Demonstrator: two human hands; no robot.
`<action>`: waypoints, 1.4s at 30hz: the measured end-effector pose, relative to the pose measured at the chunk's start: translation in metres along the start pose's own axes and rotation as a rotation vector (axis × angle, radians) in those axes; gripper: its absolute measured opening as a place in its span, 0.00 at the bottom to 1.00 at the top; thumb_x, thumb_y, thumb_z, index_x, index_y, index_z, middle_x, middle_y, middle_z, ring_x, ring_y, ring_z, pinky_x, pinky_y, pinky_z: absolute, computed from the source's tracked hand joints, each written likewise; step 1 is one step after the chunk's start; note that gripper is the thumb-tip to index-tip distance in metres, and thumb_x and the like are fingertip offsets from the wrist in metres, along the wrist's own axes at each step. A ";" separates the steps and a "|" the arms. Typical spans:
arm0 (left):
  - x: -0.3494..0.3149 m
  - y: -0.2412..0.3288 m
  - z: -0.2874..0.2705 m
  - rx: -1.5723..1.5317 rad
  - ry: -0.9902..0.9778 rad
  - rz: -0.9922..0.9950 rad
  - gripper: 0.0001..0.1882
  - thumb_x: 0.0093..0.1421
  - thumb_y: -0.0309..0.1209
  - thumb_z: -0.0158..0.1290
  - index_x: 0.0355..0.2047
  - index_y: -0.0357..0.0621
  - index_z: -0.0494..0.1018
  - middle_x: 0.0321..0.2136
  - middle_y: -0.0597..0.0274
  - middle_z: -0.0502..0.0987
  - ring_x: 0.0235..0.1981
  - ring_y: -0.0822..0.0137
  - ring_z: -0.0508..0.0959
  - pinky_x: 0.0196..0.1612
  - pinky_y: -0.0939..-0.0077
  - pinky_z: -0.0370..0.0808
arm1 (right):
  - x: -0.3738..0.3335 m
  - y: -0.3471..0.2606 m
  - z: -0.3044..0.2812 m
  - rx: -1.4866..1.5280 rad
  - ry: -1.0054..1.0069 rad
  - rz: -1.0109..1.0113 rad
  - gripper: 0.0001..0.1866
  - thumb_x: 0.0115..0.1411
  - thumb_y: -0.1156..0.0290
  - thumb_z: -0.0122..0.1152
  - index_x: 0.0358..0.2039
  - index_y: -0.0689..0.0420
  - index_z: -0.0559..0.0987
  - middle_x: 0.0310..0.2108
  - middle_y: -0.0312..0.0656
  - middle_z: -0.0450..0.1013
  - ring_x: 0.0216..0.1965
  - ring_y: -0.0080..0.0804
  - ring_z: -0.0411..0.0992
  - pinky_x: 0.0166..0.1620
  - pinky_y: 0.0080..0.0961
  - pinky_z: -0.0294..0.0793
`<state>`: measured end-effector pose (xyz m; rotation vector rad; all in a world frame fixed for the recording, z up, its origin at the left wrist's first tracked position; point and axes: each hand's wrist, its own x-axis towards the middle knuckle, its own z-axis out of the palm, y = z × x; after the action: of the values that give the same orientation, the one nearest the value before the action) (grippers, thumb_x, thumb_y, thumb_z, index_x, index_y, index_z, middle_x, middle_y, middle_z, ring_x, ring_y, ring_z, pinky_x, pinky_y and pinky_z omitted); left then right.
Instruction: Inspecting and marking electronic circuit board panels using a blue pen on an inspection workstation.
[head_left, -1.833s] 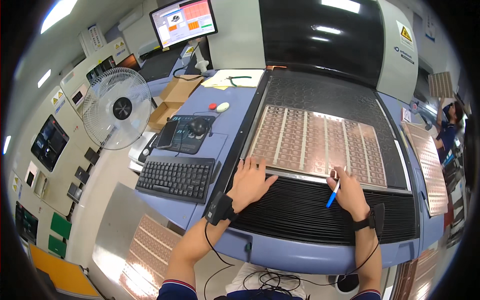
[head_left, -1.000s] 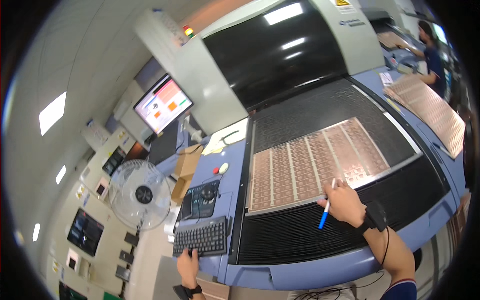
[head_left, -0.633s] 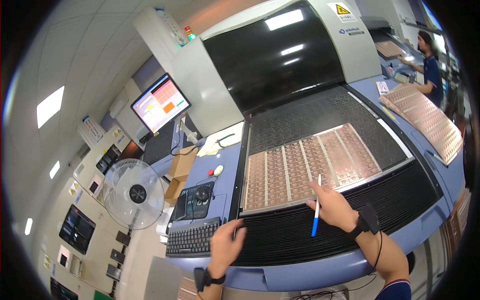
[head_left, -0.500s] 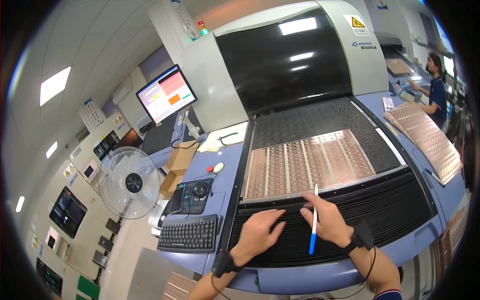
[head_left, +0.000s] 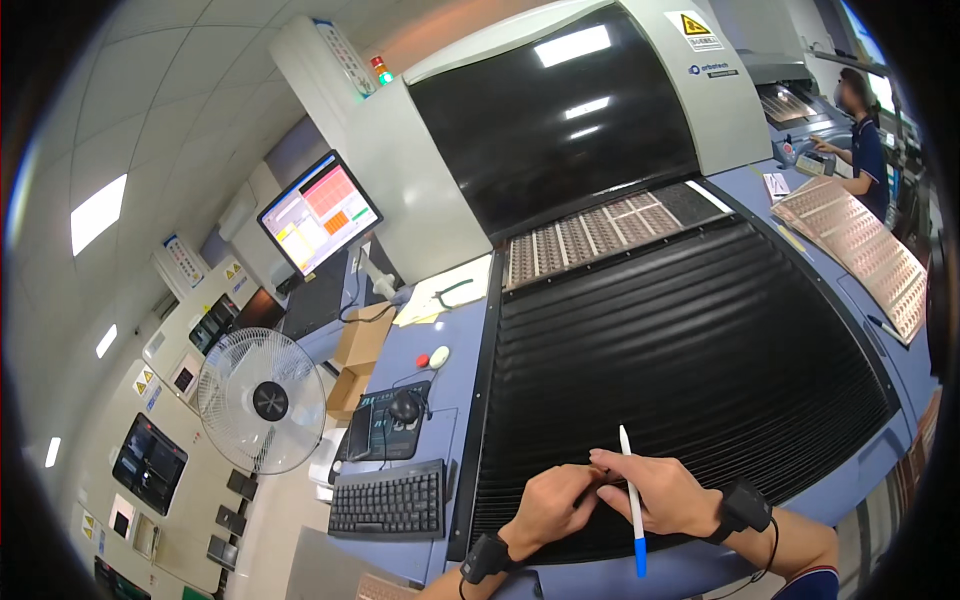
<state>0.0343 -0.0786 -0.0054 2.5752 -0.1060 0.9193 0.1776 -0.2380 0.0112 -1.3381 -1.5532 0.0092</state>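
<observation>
My right hand [head_left: 668, 494] holds a white pen [head_left: 634, 510] with a blue end, its white tip pointing away from me. Beside it, my left hand [head_left: 553, 503] is curled, its fingertips meeting those of the right; whether anything lies between them is hidden. Both hands are over the near part of a black pleated bellows cover [head_left: 640, 350]. At the far end of the cover, a copper-coloured patterned panel [head_left: 590, 240] lies on the machine bed, partly under the dark hood [head_left: 560, 120].
To the left are a keyboard [head_left: 387, 502], a mouse [head_left: 404, 406], red and white buttons [head_left: 430, 358], pliers [head_left: 452, 292] on paper and a monitor [head_left: 320, 212]. A fan [head_left: 262, 400] stands farther left. Another copper panel [head_left: 860, 250] lies at right, near a co-worker [head_left: 868, 150].
The copper panel has moved away from me under the hood, and the bellows has stretched out behind it. My hands have drawn nearer and come together, the pen still in the right.
</observation>
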 end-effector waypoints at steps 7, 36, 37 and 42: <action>-0.001 0.006 0.000 -0.012 -0.026 0.004 0.16 0.48 0.24 0.65 0.39 0.38 0.78 0.33 0.56 0.82 0.33 0.55 0.83 0.36 0.66 0.81 | -0.006 -0.003 0.006 -0.008 -0.048 0.080 0.25 0.61 0.73 0.68 0.58 0.64 0.74 0.41 0.52 0.81 0.40 0.44 0.84 0.42 0.33 0.85; -0.002 0.004 0.006 0.029 0.046 0.047 0.10 0.44 0.19 0.62 0.30 0.36 0.76 0.26 0.51 0.81 0.25 0.52 0.82 0.28 0.65 0.77 | -0.008 0.004 0.013 -0.046 -0.002 -0.009 0.24 0.58 0.78 0.66 0.56 0.64 0.74 0.39 0.48 0.81 0.36 0.47 0.82 0.36 0.35 0.84; -0.002 0.004 0.005 0.032 0.046 0.045 0.10 0.44 0.19 0.62 0.30 0.36 0.76 0.26 0.51 0.81 0.25 0.52 0.82 0.28 0.65 0.77 | -0.008 0.004 0.013 -0.044 -0.007 -0.010 0.24 0.58 0.78 0.66 0.56 0.64 0.73 0.38 0.48 0.81 0.35 0.47 0.82 0.36 0.35 0.83; 0.001 0.000 0.002 0.050 0.050 0.049 0.10 0.46 0.20 0.64 0.30 0.39 0.77 0.25 0.57 0.80 0.23 0.56 0.80 0.27 0.67 0.76 | -0.008 0.004 0.013 -0.024 0.018 -0.017 0.25 0.57 0.78 0.63 0.56 0.62 0.72 0.37 0.49 0.80 0.34 0.48 0.81 0.35 0.38 0.82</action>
<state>0.0361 -0.0797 -0.0060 2.6043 -0.1335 1.0156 0.1702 -0.2347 -0.0022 -1.3401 -1.5540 -0.0315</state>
